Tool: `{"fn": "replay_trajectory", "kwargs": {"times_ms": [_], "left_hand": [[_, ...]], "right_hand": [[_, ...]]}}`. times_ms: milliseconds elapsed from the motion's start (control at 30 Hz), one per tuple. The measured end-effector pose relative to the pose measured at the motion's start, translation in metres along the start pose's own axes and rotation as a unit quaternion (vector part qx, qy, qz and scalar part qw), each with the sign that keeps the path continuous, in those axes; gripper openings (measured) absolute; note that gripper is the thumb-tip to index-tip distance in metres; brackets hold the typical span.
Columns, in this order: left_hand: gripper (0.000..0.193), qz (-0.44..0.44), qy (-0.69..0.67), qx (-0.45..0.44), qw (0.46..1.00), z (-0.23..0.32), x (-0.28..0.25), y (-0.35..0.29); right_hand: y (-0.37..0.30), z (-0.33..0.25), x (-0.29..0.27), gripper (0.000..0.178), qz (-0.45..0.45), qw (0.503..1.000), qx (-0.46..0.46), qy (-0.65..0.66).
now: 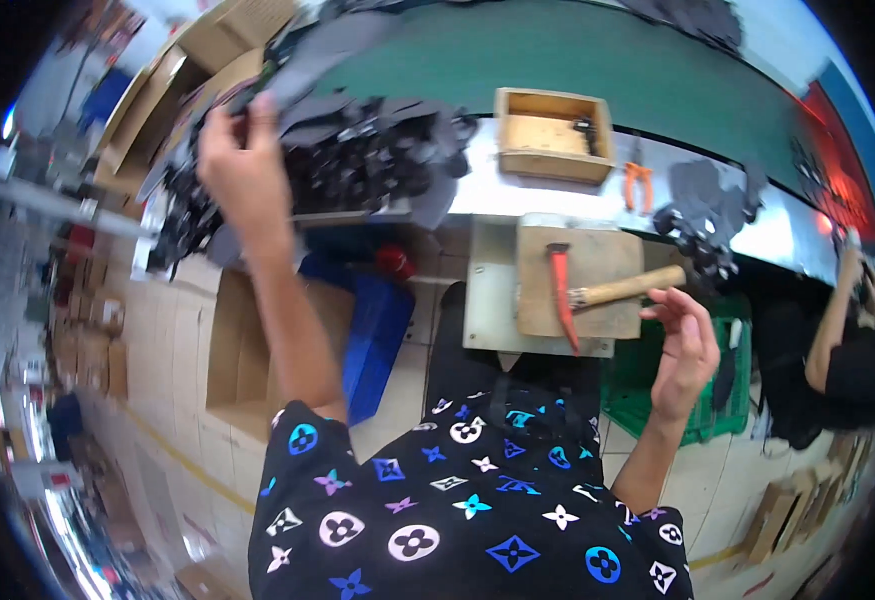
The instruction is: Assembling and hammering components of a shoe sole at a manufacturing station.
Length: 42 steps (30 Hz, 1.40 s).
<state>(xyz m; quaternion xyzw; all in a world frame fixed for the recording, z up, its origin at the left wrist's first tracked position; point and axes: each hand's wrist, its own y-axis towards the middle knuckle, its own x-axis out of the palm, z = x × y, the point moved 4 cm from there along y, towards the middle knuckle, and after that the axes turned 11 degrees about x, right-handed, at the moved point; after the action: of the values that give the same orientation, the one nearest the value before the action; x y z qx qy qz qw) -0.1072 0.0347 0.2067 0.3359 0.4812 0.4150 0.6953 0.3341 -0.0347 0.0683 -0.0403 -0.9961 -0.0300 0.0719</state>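
My left hand reaches over a pile of dark grey and black flat pieces at the left of the bench. Motion smears its fingers, so whether they hold a piece is unclear. My right hand is open with nothing in it, fingers loosely bent and apart, palm turned inward. It hovers beside the wooden handle of a red-headed hammer. The hammer rests on a tan board, which lies on a pale metal stand in front of me.
Beyond the stand are a wooden box with a small dark item, orange-handled pliers and another cluster of grey pieces. A green belt runs behind. Below are a cardboard box, blue bin and green crate. Another person's arm is at right.
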Motion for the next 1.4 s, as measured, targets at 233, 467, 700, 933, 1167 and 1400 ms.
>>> {"fn": "replay_trajectory", "kwargs": {"times_ms": [233, 467, 700, 933, 1167, 1400], "left_hand": [[0.053, -0.446, 0.237, -0.004, 0.863, -0.247, 0.088, 0.052], [0.066, -0.389, 0.327, 0.059, 0.859, -0.128, 0.095, 0.043], [0.045, -0.243, 0.222, 0.223, 0.918, 0.045, 0.035, -0.031], [0.058, -0.220, -0.324, 0.241, 0.888, 0.185, 0.060, -0.128], [0.064, -0.315, -0.612, -0.179, 0.703, 0.181, 0.033, -0.146], [0.073, -0.310, -0.271, 0.091, 0.907, 0.173, 0.143, -0.214]], "right_hand": [[0.080, 0.020, -0.138, 0.030, 0.324, 0.925, -0.006, -0.198], [0.238, 0.044, -0.276, 0.063, 0.330, 0.788, -0.145, -0.498], [0.275, 0.041, -0.131, 0.031, 0.220, 0.965, -0.007, -0.144], [0.045, -0.046, 0.080, 0.035, -0.364, 0.902, 0.158, 0.173], [0.028, 0.064, -0.017, 0.088, -0.096, 0.798, -0.127, -0.581], [-0.031, 0.112, -0.069, 0.038, 0.036, 0.881, -0.028, -0.472]]}}
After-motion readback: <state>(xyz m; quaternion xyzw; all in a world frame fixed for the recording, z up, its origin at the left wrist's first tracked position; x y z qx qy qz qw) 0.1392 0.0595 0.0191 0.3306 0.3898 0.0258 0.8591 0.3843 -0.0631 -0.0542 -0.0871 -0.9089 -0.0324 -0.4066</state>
